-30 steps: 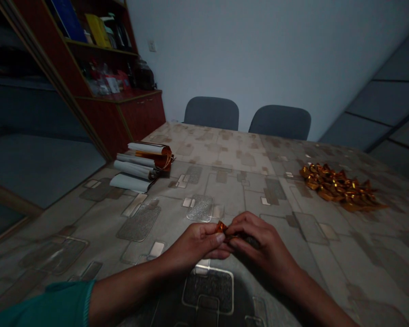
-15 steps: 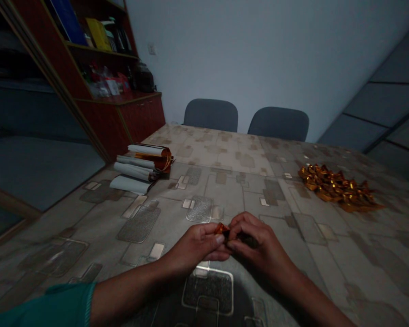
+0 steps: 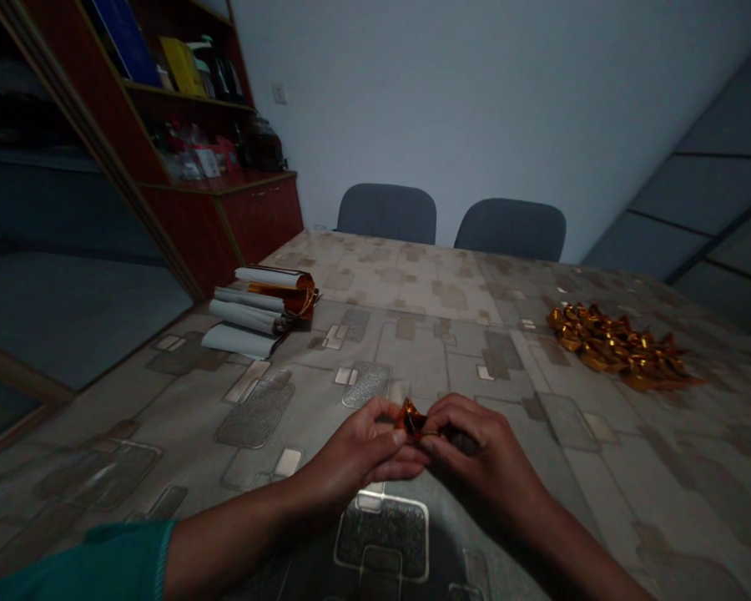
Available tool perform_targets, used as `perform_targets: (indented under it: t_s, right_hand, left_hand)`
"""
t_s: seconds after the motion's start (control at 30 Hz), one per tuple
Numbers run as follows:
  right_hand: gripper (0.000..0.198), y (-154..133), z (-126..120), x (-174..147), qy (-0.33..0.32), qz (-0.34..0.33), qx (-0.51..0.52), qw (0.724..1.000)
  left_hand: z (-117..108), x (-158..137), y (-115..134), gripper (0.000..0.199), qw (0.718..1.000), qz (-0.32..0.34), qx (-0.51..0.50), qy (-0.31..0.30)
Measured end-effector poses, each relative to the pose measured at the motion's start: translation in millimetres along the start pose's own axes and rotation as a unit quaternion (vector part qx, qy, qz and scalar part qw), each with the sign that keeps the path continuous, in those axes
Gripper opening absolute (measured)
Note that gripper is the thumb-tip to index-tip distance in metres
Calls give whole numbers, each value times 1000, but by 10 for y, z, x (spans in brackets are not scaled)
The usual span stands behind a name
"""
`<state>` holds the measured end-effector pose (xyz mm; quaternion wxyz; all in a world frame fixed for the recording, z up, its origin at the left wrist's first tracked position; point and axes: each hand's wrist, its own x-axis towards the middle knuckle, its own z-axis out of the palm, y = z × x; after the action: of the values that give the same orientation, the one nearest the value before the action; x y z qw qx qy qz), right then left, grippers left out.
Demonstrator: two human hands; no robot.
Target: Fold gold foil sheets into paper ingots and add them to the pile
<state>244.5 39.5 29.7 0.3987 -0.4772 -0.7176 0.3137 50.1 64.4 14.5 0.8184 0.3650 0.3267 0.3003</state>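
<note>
Between both hands, above the near part of the table, is a small shiny gold foil paper ingot (image 3: 412,416). My left hand (image 3: 379,446) is closed on its left side, thumb in front and the other fingers under and behind it. My right hand (image 3: 469,434) pinches its right side between thumb and fingers. Parts of the ingot are hidden by the fingertips. A cluster of similar folded gold foil ingots (image 3: 619,344) sits on the right of the table. On the left lies a stack of folded foil sheets (image 3: 247,321), pale outside with gold showing.
A patterned cloth covers the table (image 3: 413,334). Two grey chairs (image 3: 386,213) stand at its far edge by the wall. At the back left rises a reddish wooden cabinet (image 3: 256,213), its shelves holding bags, a dark jar (image 3: 264,142) and a yellow item (image 3: 181,65).
The gold foil piece now shows more of itself, with a raised point standing up between the fingers. Both hands have stayed in nearly the same place with small finger shifts.
</note>
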Motion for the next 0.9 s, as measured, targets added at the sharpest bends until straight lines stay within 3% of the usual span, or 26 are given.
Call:
perform_targets:
  t_s: [0.17,0.27,0.4,0.5,0.67,0.9]
  right_hand:
    - [17,-10,40,5,-20,-6,-29,999]
    - [9,-37,54,-6,-7,14,-15,1000]
    - [22,-62,32,-26,23,86,97,991]
    - [25,-67,13,-19,28,105,161,981]
    - [5,-64,28,2,36,97,86,991]
    - [9,-33,39,-22,27,103,86,991]
  left_hand:
    - [-22,34,-73,42,999,19,50,1]
    - [-7,33,-77,43,998,32,47,18]
    - [52,-9,-2,38,999,35,17,31]
    - [74,-26,37,35,999,42,13,32]
    - [41,-1,6,37,998,44,41,24]
    - [38,2,2,39,998,49,41,17]
